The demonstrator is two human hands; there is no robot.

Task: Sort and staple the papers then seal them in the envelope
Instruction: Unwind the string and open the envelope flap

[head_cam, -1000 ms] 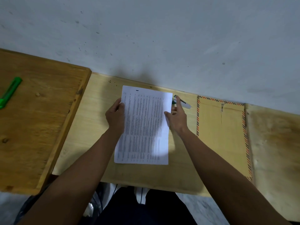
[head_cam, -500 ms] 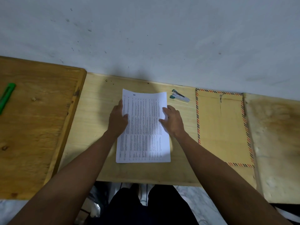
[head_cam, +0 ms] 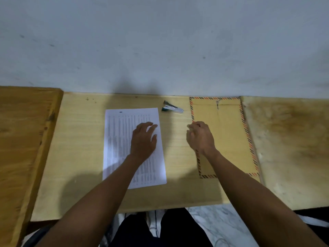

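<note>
Across the middle of the frame a pale wooden table (head_cam: 80, 157) runs along a white wall (head_cam: 160, 41), and the papers (head_cam: 121, 139) lie flat on it just left of centre, a printed sheet on top whose rows of text are too blurred to read. How many sheets are stacked beneath cannot be told. The left hand (head_cam: 143, 140) rests on the right half of the papers, fingers spread and relaxed, gripping nothing; it and its forearm cover part of the print. Right of centre, the right hand (head_cam: 200, 137) sits over the left edge of the envelope (head_cam: 226, 136), its fingers curled toward that striped border; whether they actually pinch the edge cannot be made out. The envelope lies flat, brown with a striped rim, its lower left part hidden by the right forearm. Between papers and envelope, toward the wall, a small stapler (head_cam: 171, 108) lies on the table, apart from both. A darker wooden table (head_cam: 23, 139) is cut off at the left edge.
</note>
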